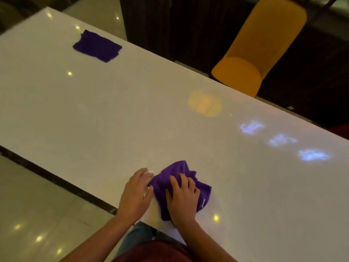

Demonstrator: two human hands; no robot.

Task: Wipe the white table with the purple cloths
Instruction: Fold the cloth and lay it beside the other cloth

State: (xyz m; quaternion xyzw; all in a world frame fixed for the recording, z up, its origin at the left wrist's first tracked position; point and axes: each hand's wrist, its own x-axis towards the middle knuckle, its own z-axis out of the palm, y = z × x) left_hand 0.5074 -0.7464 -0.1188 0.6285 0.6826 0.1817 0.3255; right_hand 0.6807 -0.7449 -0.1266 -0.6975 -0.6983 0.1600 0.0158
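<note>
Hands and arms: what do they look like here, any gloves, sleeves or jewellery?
Both are bare: no gloves on the left hand or right hand, and no sleeves on the visible forearms. No ring or watch is evident, though the frame is soft.

Bare forearms, no sleeves showing; a dark red top [156,252], seemingly blue jeans [136,233] below.

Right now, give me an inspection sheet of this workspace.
Surface: white table, glossy, showing light reflections.
Job's things: bunched purple cloth near the front edge; folded purple cloth lying flat at the far end, untouched.
Clutter: nothing seen.
Hands: right hand pressing down on the bunched cloth; left hand flat on the table beside it, fingertips at the cloth's edge.
Cables: nothing seen.
Surroundings: yellow chair across the table; shiny tiled floor.
</note>
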